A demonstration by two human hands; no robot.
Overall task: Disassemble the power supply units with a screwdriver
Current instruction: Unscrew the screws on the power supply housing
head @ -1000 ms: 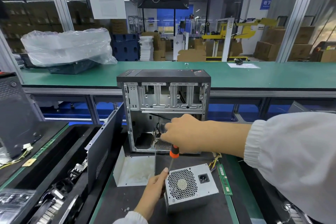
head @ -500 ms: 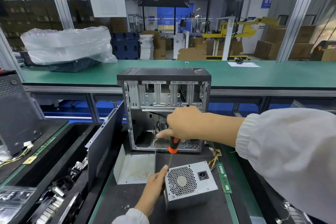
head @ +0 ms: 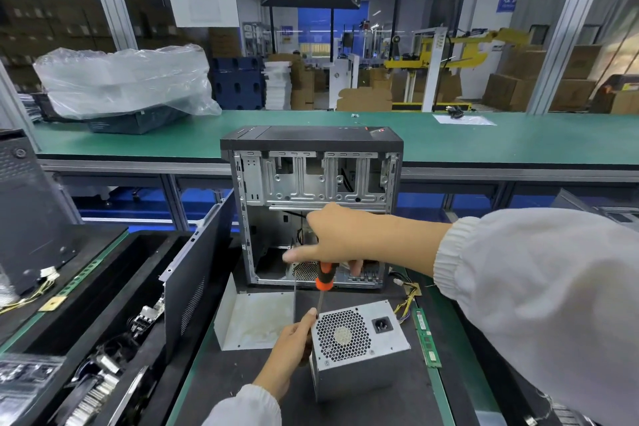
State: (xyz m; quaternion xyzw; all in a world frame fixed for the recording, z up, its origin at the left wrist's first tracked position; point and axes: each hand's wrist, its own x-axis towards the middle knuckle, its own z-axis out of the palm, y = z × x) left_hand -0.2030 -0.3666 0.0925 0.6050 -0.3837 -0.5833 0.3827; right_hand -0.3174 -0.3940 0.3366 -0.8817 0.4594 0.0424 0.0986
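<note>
Centrally, a grey power supply unit (head: pixel 358 349) stands before an opened computer case (head: pixel 313 207). Left hand (head: pixel 288 353) curls around its left edge, steadying it. Right hand (head: pixel 340 240) grips the orange-handled screwdriver (head: pixel 323 289), tip lowered to the unit's top-left corner, likely a screw.

Bright, even overhead light from 12 o'clock; ceiling strips blown out along top edge. Shadows soft and short. Mild glare on plastic sheet (head: pixel 124 79) at 10 o'clock. Wide-angle bowing of frame posts at 3 and 9 o'clock; right sleeve (head: pixel 539 304) enlarged, slightly soft
</note>
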